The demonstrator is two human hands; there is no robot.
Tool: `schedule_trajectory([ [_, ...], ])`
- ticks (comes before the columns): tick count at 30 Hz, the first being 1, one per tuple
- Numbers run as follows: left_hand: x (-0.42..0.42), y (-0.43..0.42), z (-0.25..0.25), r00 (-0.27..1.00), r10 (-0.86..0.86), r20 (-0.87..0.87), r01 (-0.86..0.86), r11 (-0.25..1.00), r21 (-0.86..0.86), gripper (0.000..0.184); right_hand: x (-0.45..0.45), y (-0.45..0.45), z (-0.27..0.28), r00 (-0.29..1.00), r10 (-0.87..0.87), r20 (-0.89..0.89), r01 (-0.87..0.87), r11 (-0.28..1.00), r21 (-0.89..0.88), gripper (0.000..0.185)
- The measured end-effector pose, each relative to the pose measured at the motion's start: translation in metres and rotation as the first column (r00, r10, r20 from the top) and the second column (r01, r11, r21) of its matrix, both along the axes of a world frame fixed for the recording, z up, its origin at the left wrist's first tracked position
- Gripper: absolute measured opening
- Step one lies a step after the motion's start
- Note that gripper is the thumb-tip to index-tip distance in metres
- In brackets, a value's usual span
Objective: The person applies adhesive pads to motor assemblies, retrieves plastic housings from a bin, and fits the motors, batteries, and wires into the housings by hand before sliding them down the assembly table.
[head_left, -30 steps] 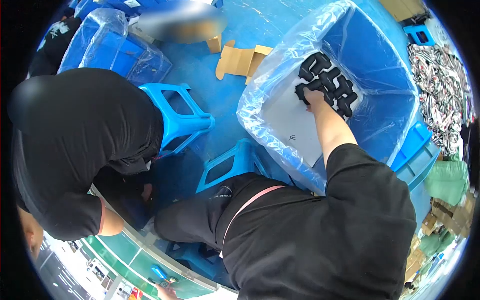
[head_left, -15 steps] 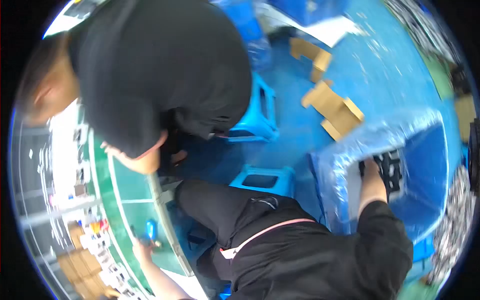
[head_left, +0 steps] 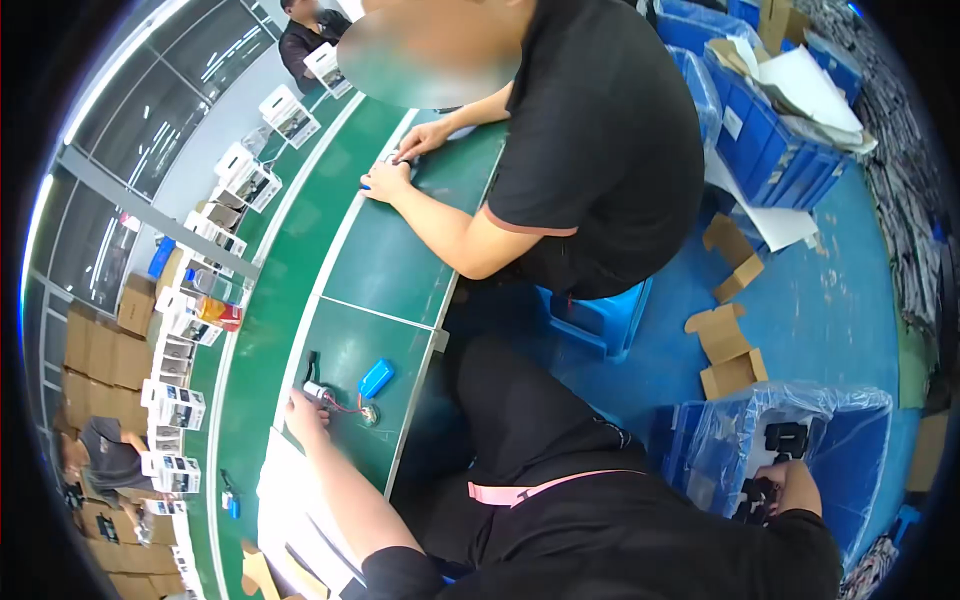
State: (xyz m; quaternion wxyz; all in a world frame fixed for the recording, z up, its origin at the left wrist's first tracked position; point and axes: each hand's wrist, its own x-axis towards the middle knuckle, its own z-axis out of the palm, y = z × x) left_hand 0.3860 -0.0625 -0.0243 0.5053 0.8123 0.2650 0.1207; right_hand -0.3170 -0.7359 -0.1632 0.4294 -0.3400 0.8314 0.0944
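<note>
Two places are occupying me: bench and blue bin.
Near the bench's far edge, my left hand is touching a white cylinder, red wires trailing toward a blue pack lying nearer the front edge. Well apart from it, my right hand is reaching among chunky black pieces inside the bin, which a clear liner is covering. Whether either hand is gripping, I cannot tell.

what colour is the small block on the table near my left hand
The small block is blue, best seen in the head view.
</note>
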Motion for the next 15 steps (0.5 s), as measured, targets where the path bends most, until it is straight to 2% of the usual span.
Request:
schedule_trajectory([
  [4,-0.021,-0.028,0.018,1.0,0.014,0.011,-0.015,0.994,0.108,0.055,0.01,-0.004,0.067,0.983,0.17,-0.072,-0.165,0.983,0.078,0.078],
  [6,-0.024,-0.027,0.024,1.0,0.012,0.0,-0.012,0.999,0.04,0.055,0.018,-0.006,0.107,0.95,0.285,-0.129,-0.265,0.952,0.152,0.078],
  [8,-0.032,-0.026,0.035,1.0,-0.022,0.016,0.021,0.998,0.062,0.054,0.031,-0.009,0.149,0.882,0.429,-0.195,-0.373,0.889,0.267,0.078],
  [10,-0.046,-0.032,0.052,0.932,-0.047,0.361,-0.074,0.946,0.315,0.053,0.046,-0.009,0.202,0.793,0.556,-0.25,-0.441,0.806,0.394,0.078],
  [11,-0.059,-0.036,0.067,0.881,-0.131,0.455,0.08,0.988,0.129,0.051,0.054,-0.011,0.226,0.74,0.614,-0.275,-0.451,0.756,0.475,0.078],
  [12,-0.075,-0.044,0.09,0.806,-0.207,0.555,0.27,0.962,-0.033,0.049,0.062,-0.012,0.25,0.702,0.654,-0.284,-0.445,0.713,0.542,0.078],
  [14,-0.123,-0.058,0.156,0.481,-0.373,0.793,0.457,0.879,0.136,0.05,0.084,-0.02,0.302,0.65,0.7,-0.297,-0.391,0.643,0.659,0.078],
  [15,-0.133,-0.047,0.178,0.248,-0.401,0.882,0.534,0.816,0.221,0.052,0.096,-0.028,0.33,0.633,0.71,-0.309,-0.371,0.629,0.683,0.078],
])
